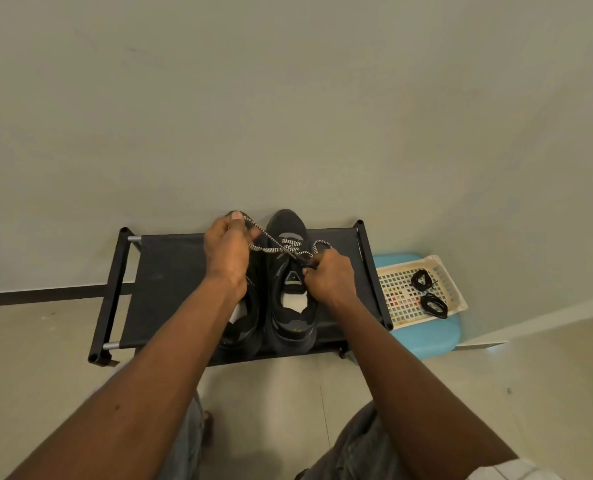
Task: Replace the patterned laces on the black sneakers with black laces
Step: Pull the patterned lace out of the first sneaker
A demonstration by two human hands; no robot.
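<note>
Shelf: low black shoe shelf of fabric stretched on metal tubes [170,271], set against the pale wall [288,98]; both sneakers stand on it, toes toward the wall at 12 o'clock
Left hand: left hand [227,251] held over the toe of the left shoe, at 10 o'clock from the right shoe's tongue; its grip is closed, fingers curled and pinching one run of the lace
Left sneaker: black fabric sneaker on the left [250,317], mostly hidden under the left hand and forearm; only its heel part and inner side show
Lace: black-and-white patterned round lace [271,249], stretched from the left hand's grip across the upper eyelets of the right shoe to the right hand at 4 o'clock; a loop of it arcs out at 2 o'clock of that shoe, just above the right hand
Right sneaker: black fabric sneaker on the right [288,306], with a pale insole, side by side with its partner and touching it; the patterned lace is threaded through it
Right hand: right hand [329,278] at 3 o'clock of the tongue; its grip is closed, thumb and fingers pinching the lace beside the tongue
Stool: light blue rounded stool [423,336], just beside the shelf's right end at 3 o'clock
Basket: cream perforated plastic basket [457,292], resting on the stool
Black laces: coiled black lace nearer the wall [422,279] and coiled black lace nearer the person [434,305], both lying in the basket, close but apart, the second at 5 o'clock from the first
</note>
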